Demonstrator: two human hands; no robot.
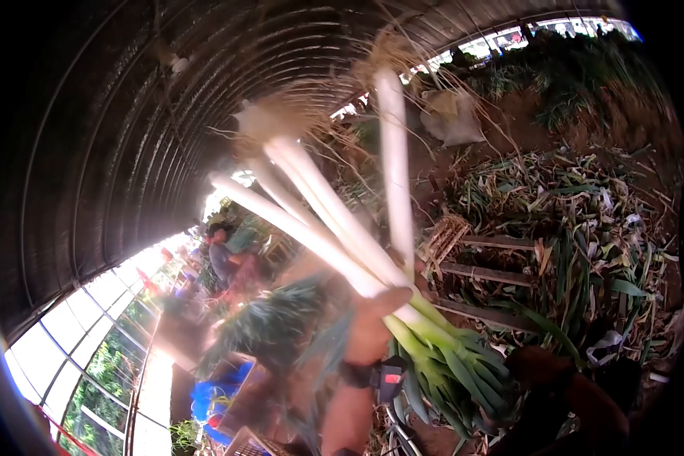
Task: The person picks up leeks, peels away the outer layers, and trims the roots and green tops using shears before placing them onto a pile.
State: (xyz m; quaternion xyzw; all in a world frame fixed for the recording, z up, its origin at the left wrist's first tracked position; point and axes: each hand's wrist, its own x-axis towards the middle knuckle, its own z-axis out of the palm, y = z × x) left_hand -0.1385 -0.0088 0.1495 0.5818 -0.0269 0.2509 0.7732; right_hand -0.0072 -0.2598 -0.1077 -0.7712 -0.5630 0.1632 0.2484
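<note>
My left hand (376, 315), with a watch on its wrist, is closed around a bunch of leeks (323, 205). Their long white stems point up and away, with shaggy roots at the far ends. One leek (394, 152) stands apart from the others, more upright, its lower end meeting the bunch near my fingers. Below the grip, the green leaves (456, 368) spread down to the right. Beside those leaves is my right hand (539, 368), in shadow; its fingers are too dark to make out, and I cannot tell whether it grips the leaves.
Leaf trimmings (555, 197) cover the ground at the right, around wooden slats (486, 272). More leeks (593, 76) lie at the back right, near a pale sack (452, 118). A person (224, 258) sits at the left, beyond a blurred leafy pile (270, 319). A crate (254, 442) stands lower left.
</note>
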